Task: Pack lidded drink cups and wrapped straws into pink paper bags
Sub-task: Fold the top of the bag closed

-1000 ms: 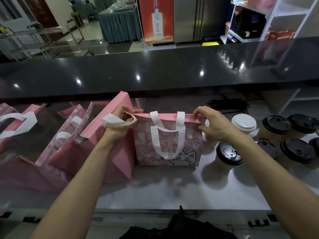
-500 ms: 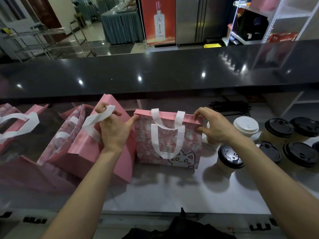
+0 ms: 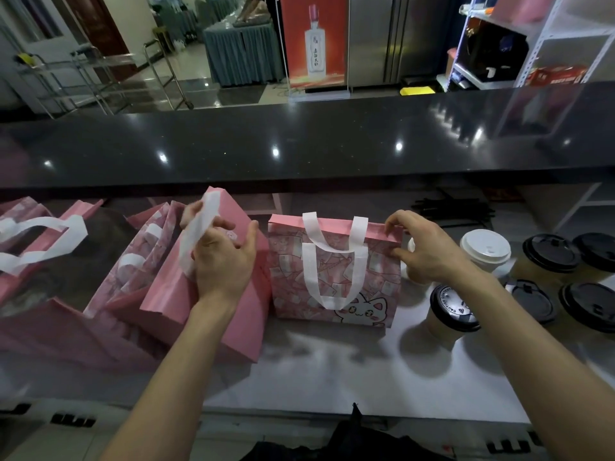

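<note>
A person's right hand (image 3: 427, 249) pinches the top right corner of an upright pink cat-print bag (image 3: 334, 277) on the pale worktop (image 3: 332, 367), its white handles (image 3: 332, 261) hanging down the front. The left hand (image 3: 223, 257) grips the white handle (image 3: 199, 232) of a plain pink bag (image 3: 213, 311) just left of it, fingers curled round the strap. Lidded cups stand to the right: one white-lidded cup (image 3: 485, 249) and a black-lidded cup (image 3: 452, 309) nearest the bag. Black straws (image 3: 452, 207) lie behind.

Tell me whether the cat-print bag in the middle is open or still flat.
Still flat: the cat-print bag stands upright with its top edges together, no opening visible. The right hand pinches its top right corner.
</note>
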### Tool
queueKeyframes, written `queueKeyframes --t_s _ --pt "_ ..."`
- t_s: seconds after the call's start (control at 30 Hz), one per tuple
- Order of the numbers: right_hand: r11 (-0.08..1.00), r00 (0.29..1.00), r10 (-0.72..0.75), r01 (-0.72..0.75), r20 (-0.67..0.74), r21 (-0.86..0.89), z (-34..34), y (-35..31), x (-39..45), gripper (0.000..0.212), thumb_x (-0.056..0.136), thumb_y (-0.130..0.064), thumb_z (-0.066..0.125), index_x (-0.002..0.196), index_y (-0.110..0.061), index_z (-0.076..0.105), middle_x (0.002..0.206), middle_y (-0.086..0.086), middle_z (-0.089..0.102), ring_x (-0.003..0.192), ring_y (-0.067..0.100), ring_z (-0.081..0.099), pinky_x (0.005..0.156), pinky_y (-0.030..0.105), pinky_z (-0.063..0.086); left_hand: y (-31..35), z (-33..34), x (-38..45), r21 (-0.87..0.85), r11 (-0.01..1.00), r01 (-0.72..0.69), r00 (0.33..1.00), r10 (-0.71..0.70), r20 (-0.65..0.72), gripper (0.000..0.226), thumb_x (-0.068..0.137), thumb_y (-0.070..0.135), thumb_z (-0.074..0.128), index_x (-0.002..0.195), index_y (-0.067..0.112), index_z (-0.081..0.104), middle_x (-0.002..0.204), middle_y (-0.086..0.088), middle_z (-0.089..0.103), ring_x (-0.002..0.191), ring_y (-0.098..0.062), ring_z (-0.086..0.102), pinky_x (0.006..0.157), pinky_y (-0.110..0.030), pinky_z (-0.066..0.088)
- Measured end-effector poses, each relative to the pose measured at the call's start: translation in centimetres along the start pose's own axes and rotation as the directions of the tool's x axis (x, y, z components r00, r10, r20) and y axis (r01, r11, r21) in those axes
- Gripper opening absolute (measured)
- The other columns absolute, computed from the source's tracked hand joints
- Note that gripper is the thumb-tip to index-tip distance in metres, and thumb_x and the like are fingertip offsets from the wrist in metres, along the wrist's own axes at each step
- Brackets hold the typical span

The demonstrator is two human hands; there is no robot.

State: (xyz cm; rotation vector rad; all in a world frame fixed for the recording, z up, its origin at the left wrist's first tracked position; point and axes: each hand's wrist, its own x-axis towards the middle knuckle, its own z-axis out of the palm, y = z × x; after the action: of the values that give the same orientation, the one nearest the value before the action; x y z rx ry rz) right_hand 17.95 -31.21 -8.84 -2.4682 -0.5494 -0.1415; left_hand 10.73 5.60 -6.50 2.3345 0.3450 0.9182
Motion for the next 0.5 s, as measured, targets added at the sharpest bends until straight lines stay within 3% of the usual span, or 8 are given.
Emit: queueKeyframes --t_s 0.07,0.17,0.23,0.33,0.4,0.5 --pt "1.000 1.000 -0.006 0.006 -0.009 -0.004 0.2 -0.1 0.1 0.056 0.084 -0.013 0.088 0.109 -0.048 0.051 0.113 -0.021 0.060 0.109 0.012 0.061 0.091 0.034 0.049 0.0 -0.4 -0.1 -0.025 0.997 -0.075 0.996 0.073 -0.054 0.041 0.103 0.047 0.069 0.105 0.016 0.043 0.086 0.000 0.071 0.075 -0.025 0.076 0.081 -0.039 0.059" --pt "1.000 1.000 -0.020 0.020 -0.011 -0.003 0.3 -0.2 0.3 0.057 0.084 -0.012 0.087 0.109 -0.048 0.050 0.114 -0.024 0.059 0.108 0.011 0.061 0.095 0.038 0.054 -0.4 -0.4 0.3 -0.017 0.980 -0.200 0.978 0.201 0.052 0.037 0.099 0.041 0.077 0.086 0.015 0.054 0.075 0.002 0.067 0.061 -0.019 0.065 0.065 -0.036 0.054" --pt "1.000 1.000 -0.025 0.025 -0.006 -0.004 0.4 -0.3 0.4 0.059 0.084 -0.012 0.086 0.109 -0.051 0.049 0.116 -0.029 0.057 0.107 0.008 0.060 0.095 0.037 0.054 -0.4 -0.1 0.6 -0.076 0.977 -0.201 0.966 0.210 0.149 0.029 0.095 0.037 0.083 0.087 0.018 0.063 0.093 0.000 0.070 0.074 -0.016 0.066 0.071 -0.027 0.056" --pt "1.000 1.000 -0.022 0.022 -0.005 0.001 0.4 -0.2 0.4 0.063 0.083 -0.011 0.086 0.109 -0.054 0.048 0.119 -0.033 0.055 0.106 0.003 0.058 0.095 0.034 0.053 0.0 0.3 1.3 -0.232 0.968 -0.091 0.936 0.162 0.311 0.031 0.093 0.024 0.083 0.110 0.028 0.057 0.135 0.012 0.062 0.107 -0.003 0.070 0.088 -0.015 0.057" --pt "1.000 1.000 -0.015 0.015 -0.006 0.011 0.3 -0.2 0.4 0.064 0.083 -0.010 0.086 0.109 -0.054 0.048 0.117 -0.033 0.056 0.106 0.004 0.059 0.095 0.033 0.052 0.3 0.6 2.0 -0.280 0.960 -0.001 0.886 0.131 0.445 0.039 0.094 0.014 0.078 0.112 0.036 0.051 0.138 0.023 0.059 0.120 0.008 0.065 0.100 -0.016 0.056" --pt "1.000 1.000 -0.002 0.002 -0.003 0.017 0.2 -0.2 0.4 0.067 0.082 -0.009 0.086 0.106 -0.058 0.047 0.118 -0.035 0.055 0.106 0.006 0.060 0.090 0.030 0.050 0.8 1.7 3.4 -0.384 0.908 0.169 0.832 0.078 0.550 0.054 0.099 -0.003 0.070 0.135 0.026 0.042 0.151 0.003 0.057 0.142 -0.009 0.057 0.113 -0.024 0.049"
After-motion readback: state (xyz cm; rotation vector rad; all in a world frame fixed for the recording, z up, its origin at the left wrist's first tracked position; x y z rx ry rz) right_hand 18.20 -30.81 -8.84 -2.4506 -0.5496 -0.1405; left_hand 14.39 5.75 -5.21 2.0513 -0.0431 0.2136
